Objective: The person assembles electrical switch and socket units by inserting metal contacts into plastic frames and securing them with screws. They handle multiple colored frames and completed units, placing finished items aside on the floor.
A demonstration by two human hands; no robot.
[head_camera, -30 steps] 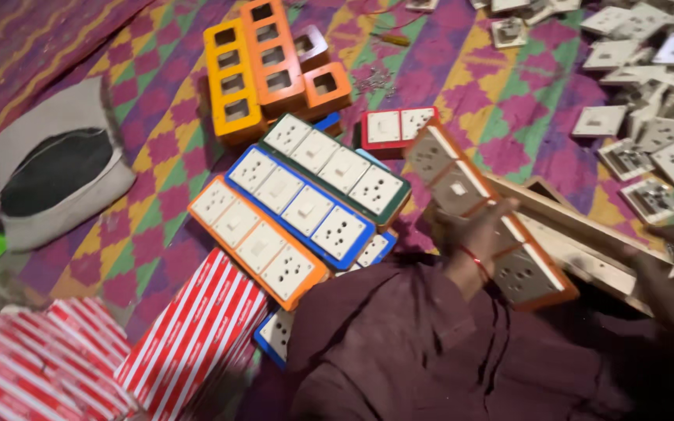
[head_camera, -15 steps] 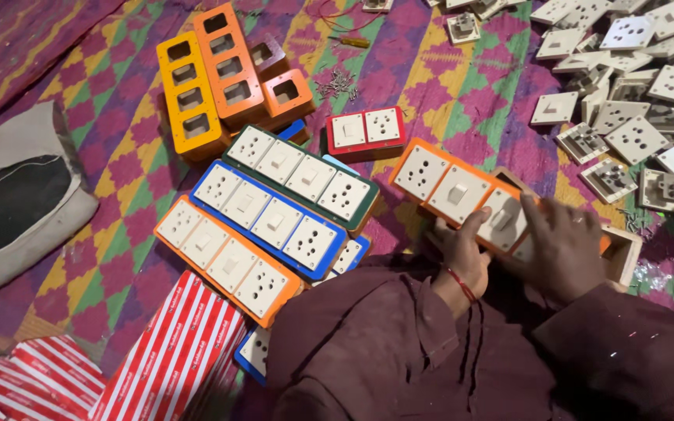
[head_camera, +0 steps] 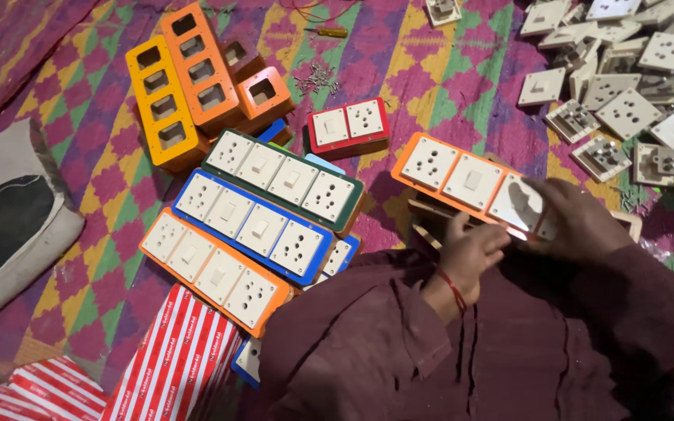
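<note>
Red-and-white striped packages [head_camera: 173, 366]: flat, glossy cartons with lettering, nearest of all, below-left of orange board in hands.
Maroon sleeves [head_camera: 399, 343]: soft cloth, covering both forearms.
Left hand [head_camera: 470, 257]: curled under near edge of orange board, red thread at wrist; fingers closed on edge.
Right hand [head_camera: 579, 222]: laid flat over right end of board, pressing down; grip underneath hidden, cannot tell.
Orange board [head_camera: 466, 181]: long plastic frame, white sockets and switch set in, resting on wooden frame [head_camera: 431, 222].
Finished boards [head_camera: 255, 226]: orange, blue, green, stacked left of it.
Red two-way board [head_camera: 349, 127]: beyond.
Empty orange frames [head_camera: 196, 82]: far left.
White plates [head_camera: 626, 86]: loose pile, far right.
Mat [head_camera: 431, 70]: woven, chequered purple, green, yellow.
</note>
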